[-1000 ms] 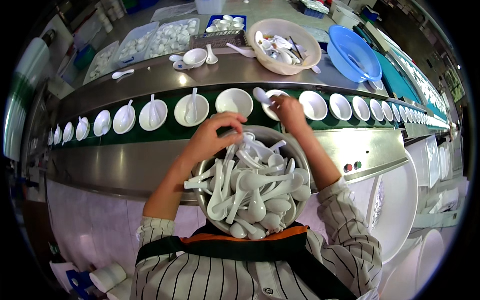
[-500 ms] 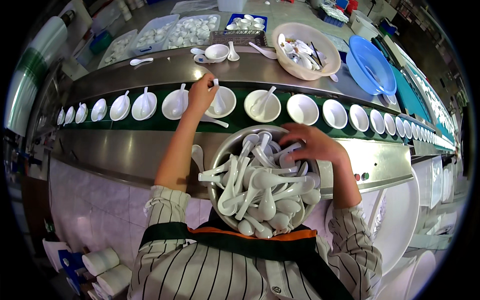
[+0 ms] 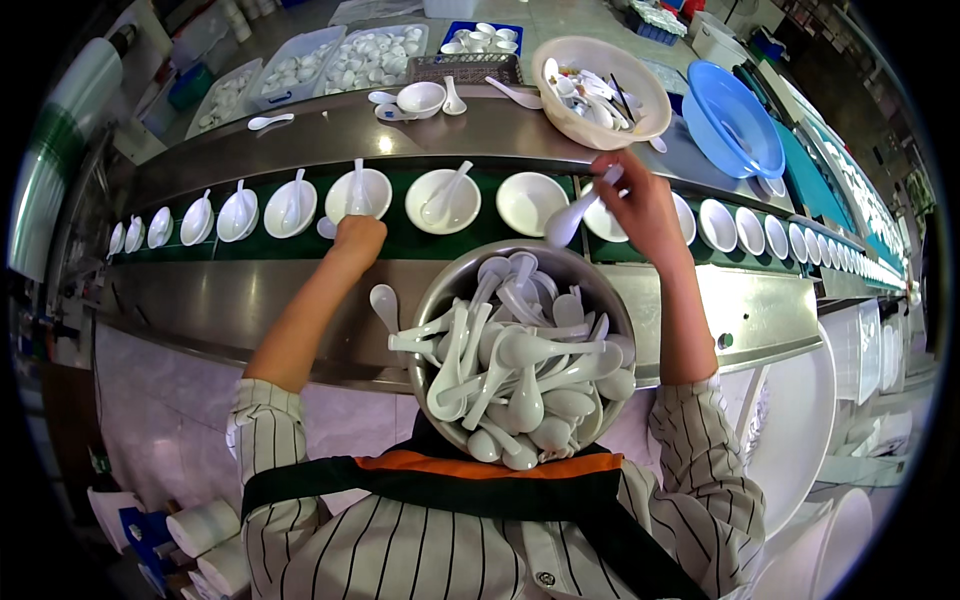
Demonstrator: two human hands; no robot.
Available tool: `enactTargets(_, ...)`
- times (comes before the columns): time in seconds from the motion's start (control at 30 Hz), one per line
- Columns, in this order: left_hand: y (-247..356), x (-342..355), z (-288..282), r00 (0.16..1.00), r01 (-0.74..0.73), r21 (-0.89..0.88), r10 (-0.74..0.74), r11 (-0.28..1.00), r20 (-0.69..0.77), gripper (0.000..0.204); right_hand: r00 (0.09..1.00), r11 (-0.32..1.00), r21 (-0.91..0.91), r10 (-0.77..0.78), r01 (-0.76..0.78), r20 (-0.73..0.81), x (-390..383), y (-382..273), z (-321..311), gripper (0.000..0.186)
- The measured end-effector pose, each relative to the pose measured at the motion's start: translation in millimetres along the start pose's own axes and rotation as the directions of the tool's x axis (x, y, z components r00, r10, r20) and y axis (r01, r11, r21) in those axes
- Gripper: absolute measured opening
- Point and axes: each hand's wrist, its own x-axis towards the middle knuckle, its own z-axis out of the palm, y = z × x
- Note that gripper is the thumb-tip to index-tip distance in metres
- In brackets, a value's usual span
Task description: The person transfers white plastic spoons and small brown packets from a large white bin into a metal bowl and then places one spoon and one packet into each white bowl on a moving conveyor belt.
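My left hand point(image 3: 360, 240) is closed at the near side of the green conveyor belt point(image 3: 388, 240), gripping a white spoon whose rounded end point(image 3: 327, 228) pokes out to its left; the handle is hidden. Just beyond it stands a white bowl point(image 3: 340, 200) with a spoon point(image 3: 359, 180) in it. In my right hand point(image 3: 640, 205) is another white spoon point(image 3: 568, 222), pinched by its handle, its rounded end tilted down between two bowls without spoons. Against my front, a steel basin point(image 3: 422, 385) is heaped with white spoons point(image 3: 525, 350).
White bowls line the belt; those on the left hold spoons. On the far steel ledge are a cream basin point(image 3: 560, 115) of mixed utensils, a blue basin point(image 3: 715, 125) and loose spoons around a small bowl point(image 3: 421, 98). One spoon point(image 3: 384, 305) lies left of the steel basin.
The bowls have moved left along the belt. My left hand came down from a bowl to the spoon on the belt. My right hand lifted a spoon from the basin and carried it forward.
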Motion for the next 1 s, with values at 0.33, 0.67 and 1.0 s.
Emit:
enactTargets(0.33,9.1,6.7,-87.8,0.868,-0.191,-0.871,-0.336,0.452,-0.364,0.014,0.998,0.875,-0.483,-0.017,-0.018,-0.068,9.8,68.8,57.6,0.055)
enactTargets(0.67,56.1,66.3,-32.0,0.723,-0.06,-0.808,-0.533,0.586,-0.44,0.034,0.832,0.89,-0.289,-0.158,0.354,0.533,-57.2,-36.8,50.5,0.037)
enactTargets(1.0,91.5,-16.0,-103.8,0.885,-0.412,-0.904,0.285,0.111,-0.368,0.016,0.985,0.987,0.055,-0.156,0.152,0.073,-25.6,-44.5,20.8,0.018)
